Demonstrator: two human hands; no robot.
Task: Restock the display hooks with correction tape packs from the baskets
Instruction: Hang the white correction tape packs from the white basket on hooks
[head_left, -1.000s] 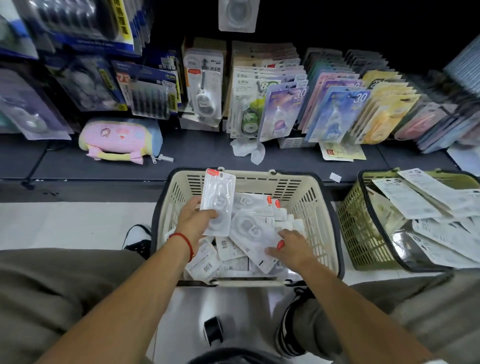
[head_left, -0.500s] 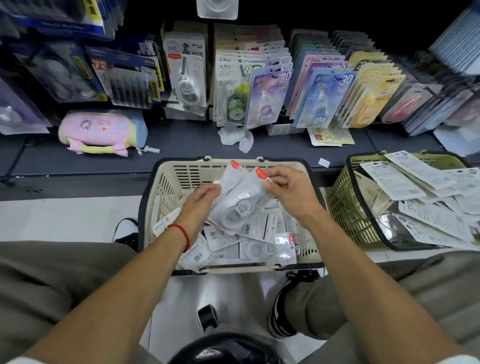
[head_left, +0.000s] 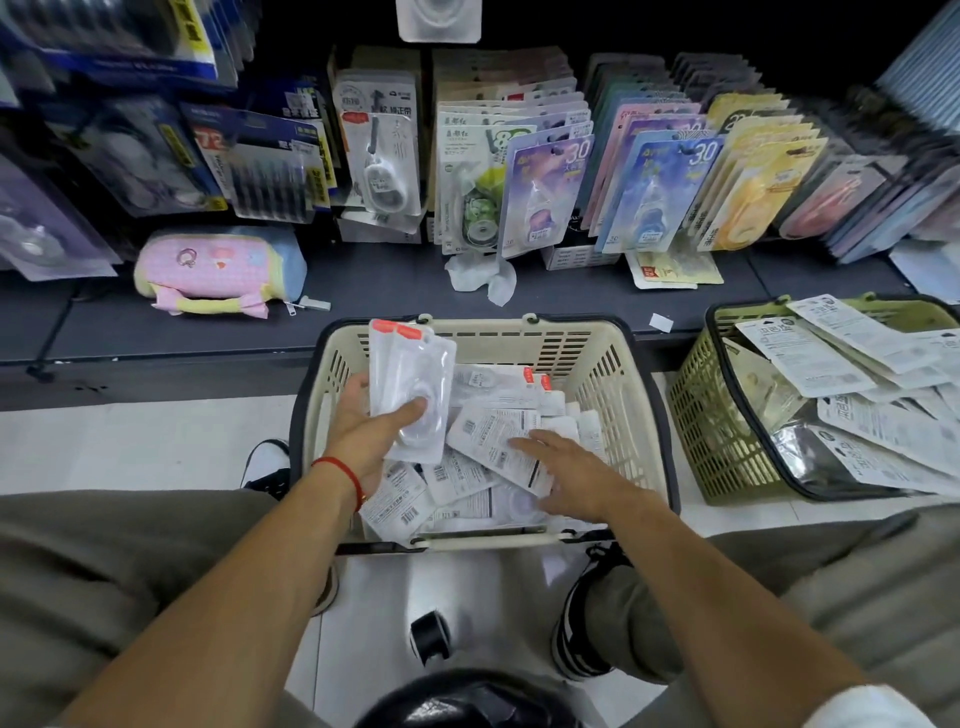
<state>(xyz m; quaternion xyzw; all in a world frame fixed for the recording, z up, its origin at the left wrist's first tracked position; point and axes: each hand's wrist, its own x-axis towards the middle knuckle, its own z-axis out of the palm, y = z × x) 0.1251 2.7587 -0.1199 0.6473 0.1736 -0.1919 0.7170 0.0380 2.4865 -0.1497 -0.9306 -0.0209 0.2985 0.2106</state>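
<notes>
at about 9 o'clock a pink and blue pouch lies on the dark shelf, under hanging blister packs. just right of it and lower, the left hand, with a red cord at the wrist, grasps a small stack of clear correction tape packs with red tabs on top, thumb across the front and fingers behind, holding them upright over the 9 o'clock side of the cream basket. the basket sits on the pale floor at the centre, holding a heap of loose packs, many label-side up. at about 4 o'clock within it, the right hand lies flat on the heap, fingers spread and relaxed, gripping nothing. beyond the basket at 12 o'clock, rows of carded tape packs hang on the display. at 3 o'clock a green basket holds more flat white packs, some overhanging its rim.
</notes>
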